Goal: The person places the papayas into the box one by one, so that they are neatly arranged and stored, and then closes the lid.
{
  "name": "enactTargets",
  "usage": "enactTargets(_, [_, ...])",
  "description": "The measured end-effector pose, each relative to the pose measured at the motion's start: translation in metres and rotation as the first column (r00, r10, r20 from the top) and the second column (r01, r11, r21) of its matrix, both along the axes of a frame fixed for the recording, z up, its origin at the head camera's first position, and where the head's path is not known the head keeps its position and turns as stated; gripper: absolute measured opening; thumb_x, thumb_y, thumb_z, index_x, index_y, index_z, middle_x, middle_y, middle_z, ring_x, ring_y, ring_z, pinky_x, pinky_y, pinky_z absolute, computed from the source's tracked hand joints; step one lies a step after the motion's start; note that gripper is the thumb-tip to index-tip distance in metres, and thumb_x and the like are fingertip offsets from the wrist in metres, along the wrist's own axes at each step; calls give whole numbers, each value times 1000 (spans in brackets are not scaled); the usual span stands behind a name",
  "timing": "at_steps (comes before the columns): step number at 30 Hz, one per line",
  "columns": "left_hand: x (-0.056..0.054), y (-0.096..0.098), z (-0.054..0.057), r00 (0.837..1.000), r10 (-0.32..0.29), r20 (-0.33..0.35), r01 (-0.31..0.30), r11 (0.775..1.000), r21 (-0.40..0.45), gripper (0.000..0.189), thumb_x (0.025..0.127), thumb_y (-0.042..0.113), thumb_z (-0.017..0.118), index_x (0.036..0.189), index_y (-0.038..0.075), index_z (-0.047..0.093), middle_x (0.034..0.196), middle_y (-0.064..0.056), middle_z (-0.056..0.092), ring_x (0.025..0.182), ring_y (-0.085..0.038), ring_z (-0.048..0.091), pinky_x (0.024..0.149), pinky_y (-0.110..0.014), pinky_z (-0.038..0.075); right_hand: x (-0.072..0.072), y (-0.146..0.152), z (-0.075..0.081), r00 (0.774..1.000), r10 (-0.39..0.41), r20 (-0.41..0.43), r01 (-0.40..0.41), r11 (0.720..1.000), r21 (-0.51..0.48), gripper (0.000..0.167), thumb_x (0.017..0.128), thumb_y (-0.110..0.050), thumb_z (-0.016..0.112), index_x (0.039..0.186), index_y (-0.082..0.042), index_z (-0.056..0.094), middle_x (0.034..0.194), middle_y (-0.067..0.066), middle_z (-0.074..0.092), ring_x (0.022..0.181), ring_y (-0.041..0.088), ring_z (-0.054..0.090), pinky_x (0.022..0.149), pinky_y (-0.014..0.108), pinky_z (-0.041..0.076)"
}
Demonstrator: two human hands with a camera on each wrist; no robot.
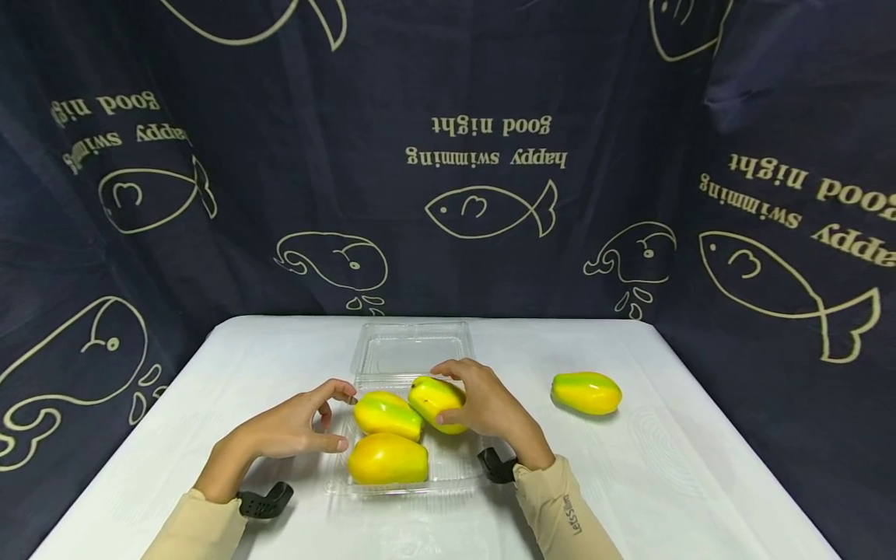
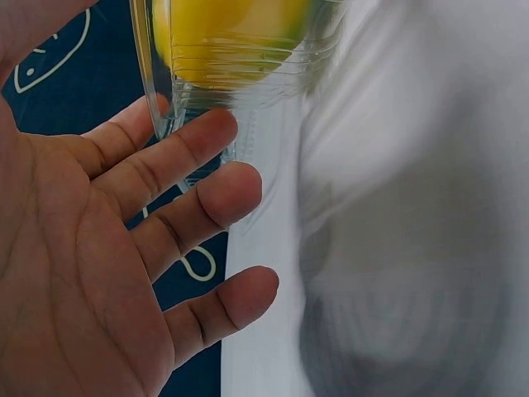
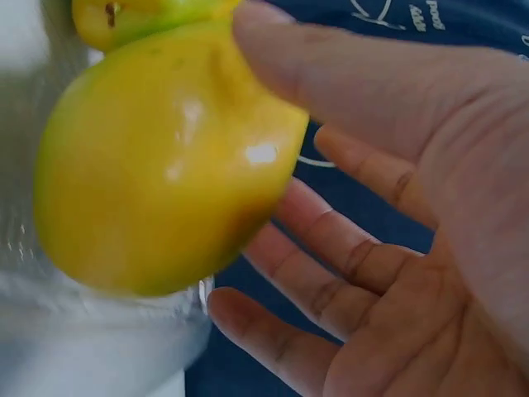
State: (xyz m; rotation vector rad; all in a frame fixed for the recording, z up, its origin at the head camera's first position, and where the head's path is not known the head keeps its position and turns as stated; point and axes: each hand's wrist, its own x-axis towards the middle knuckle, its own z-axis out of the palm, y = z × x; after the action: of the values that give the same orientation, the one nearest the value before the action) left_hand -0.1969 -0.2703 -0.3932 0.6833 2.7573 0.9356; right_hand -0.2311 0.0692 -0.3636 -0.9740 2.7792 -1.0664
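Observation:
A clear plastic clamshell box [image 1: 455, 463] lies opened on the table, its lid [image 1: 413, 348] folded back to the far side. Inside it are two yellow-green papayas, a rear one [image 1: 386, 416] and a front one [image 1: 388, 459]. My right hand [image 1: 493, 408] grips a third papaya [image 1: 432, 398] at the box's right side, thumb on the near face and fingers over the far side. In the right wrist view the thumb presses this papaya [image 3: 165, 165]. My left hand [image 1: 297, 426] is at the box's left side, fingers spread and relaxed, holding nothing.
Another papaya [image 1: 588, 393] lies on the white-covered table [image 1: 672, 467], to the right of the box. A dark blue curtain [image 1: 490, 272] with fish drawings hangs behind the table and along both sides.

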Motion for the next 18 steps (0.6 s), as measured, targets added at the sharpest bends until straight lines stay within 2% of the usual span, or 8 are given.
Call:
enactTargets(10, [0,0,0,1000,5,-2,-5,1000,-10,70,81,45,79,138,22,46,132,4,58,89,-19,58,71,-26,44,4,10,17,990,-71,-120,70,997,-16,65,77,-22,88,134,-15,60,136,3,60,129,28,56,105,46,46])
enactTargets(18, [1,1,0,1000,11,5,-11,1000,-12,70,81,44,80,138,22,46,133,3,58,89,-19,58,69,-27,45,4,18,25,983,-130,-127,126,991,-36,64,77,-23,88,134,-17,61,136,1,60,130,25,56,107,44,46])
